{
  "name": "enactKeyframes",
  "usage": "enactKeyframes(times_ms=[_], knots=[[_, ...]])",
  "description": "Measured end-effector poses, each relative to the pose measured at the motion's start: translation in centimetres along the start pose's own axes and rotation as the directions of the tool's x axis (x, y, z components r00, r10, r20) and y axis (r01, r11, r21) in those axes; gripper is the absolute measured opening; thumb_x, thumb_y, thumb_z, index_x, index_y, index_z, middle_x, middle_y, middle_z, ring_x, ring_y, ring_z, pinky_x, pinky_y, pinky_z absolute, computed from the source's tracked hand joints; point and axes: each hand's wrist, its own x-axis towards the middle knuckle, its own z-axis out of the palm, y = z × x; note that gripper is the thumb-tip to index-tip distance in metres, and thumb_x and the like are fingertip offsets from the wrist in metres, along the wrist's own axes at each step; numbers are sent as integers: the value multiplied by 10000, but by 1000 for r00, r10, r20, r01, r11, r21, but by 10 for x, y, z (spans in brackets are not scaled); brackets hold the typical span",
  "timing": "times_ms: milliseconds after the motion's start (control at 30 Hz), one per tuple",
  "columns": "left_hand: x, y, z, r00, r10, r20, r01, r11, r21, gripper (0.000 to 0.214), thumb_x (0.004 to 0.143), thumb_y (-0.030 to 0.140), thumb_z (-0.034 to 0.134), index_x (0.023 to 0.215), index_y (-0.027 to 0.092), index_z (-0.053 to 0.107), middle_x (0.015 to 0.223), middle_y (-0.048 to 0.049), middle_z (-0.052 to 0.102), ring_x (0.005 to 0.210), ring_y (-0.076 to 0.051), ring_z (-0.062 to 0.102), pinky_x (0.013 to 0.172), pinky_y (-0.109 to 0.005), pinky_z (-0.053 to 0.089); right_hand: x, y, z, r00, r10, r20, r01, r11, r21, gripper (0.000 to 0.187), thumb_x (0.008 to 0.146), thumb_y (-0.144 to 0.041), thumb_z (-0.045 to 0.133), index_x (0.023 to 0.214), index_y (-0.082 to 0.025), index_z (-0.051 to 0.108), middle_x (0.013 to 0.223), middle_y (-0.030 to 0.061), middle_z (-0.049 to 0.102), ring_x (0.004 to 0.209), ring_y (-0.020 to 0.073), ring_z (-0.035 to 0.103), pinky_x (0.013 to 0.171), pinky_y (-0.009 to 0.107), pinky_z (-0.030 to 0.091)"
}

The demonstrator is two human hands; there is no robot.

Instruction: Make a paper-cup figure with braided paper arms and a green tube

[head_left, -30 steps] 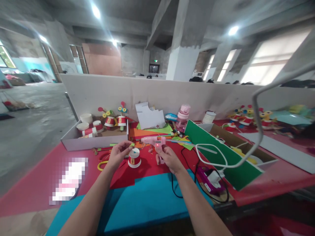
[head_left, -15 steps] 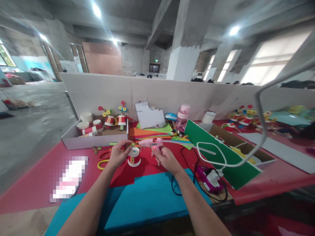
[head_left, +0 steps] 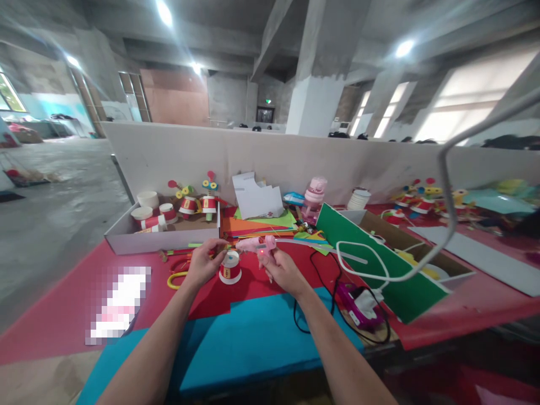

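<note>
My right hand is wrapped round the grip of a pink hot glue gun, which shows a small red light and has a long clear glue stick running out of its back. The gun's nozzle points left at the fingertips of my left hand. Those fingers are pinched together on something too small to make out, with a bit of yellow-green beside them. Just below the nozzle, a red and white paper cup stands upside down on the red table cover, a small bluish spot on its top.
Yellow-handled scissors lie left of the cup. A white box holds several cups and finished cup figures. On the right are a green-sided box, a purple power strip with cables, and a white bent arm. Coloured paper lies behind.
The glue gun and right hand have shifted very slightly left, towards the left fingertips. The cup stays in place, and both hands keep their hold.
</note>
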Motion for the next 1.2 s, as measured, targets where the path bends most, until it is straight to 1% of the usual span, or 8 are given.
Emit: enactKeyframes(times_ms=[567,633,733,833,933,1067,1133,1200], knots=[[0,-2,1,999,-32,21,33,999,-42,188,788,266,608,942,178,670,907,-54,690,809,-183,605,750,-290,460,0,-2,-1,999,36,-10,-35,999,37,405,876,-554,472,719,-188,546,485,-32,489,442,108,473,451,221,346],[1,0,0,999,-47,14,48,996,-76,187,784,274,620,934,179,678,906,-57,689,817,-186,606,759,-295,460,0,-1,0,999,39,-3,-39,996,84,399,867,-553,491,715,-188,544,477,-40,477,425,101,456,436,217,341],[3,5,-2,998,-62,-16,58,981,-183,182,755,299,668,887,180,707,948,-65,673,841,-187,601,775,-295,458,0,-1,1,998,61,20,-65,968,242,381,860,-546,507,739,-188,554,451,-62,442,392,90,421,414,211,338],[3,8,-4,984,-179,-14,160,909,-385,210,709,332,727,850,176,720,951,-64,662,807,-173,599,727,-275,463,2,-1,-2,994,109,31,-112,913,393,365,840,-535,537,768,-180,577,437,-71,442,368,79,394,402,207,336],[2,8,-3,942,-330,64,302,746,-593,262,674,336,768,874,176,714,852,-48,677,741,-156,607,657,-249,463,7,5,-7,986,154,61,-165,872,462,321,787,-481,631,798,-160,619,441,-65,468,380,74,412,409,200,331],[2,8,-1,916,-385,116,339,584,-738,294,618,293,812,870,167,727,775,-37,690,698,-142,614,640,-236,470,19,27,-15,972,226,66,-227,829,512,306,730,-420,691,867,-148,661,534,-22,571,485,97,502,491,209,415],[2,10,-1,917,-376,134,334,540,-773,288,613,274,814,869,166,736,773,-36,697,698,-136,618,652,-235,477,27,43,-20,954,297,29,-274,833,480,296,738,-411,663,880,-152,650,661,15,642,550,117,542,555,238,462],[2,12,-1,920,-365,144,329,518,-790,273,618,257,811,867,166,743,769,-33,702,696,-125,618,662,-226,478,34,61,-27,929,367,-48,-339,895,290,281,779,-416,606,878,-155,641,754,39,676,629,144,593,587,241,457]])
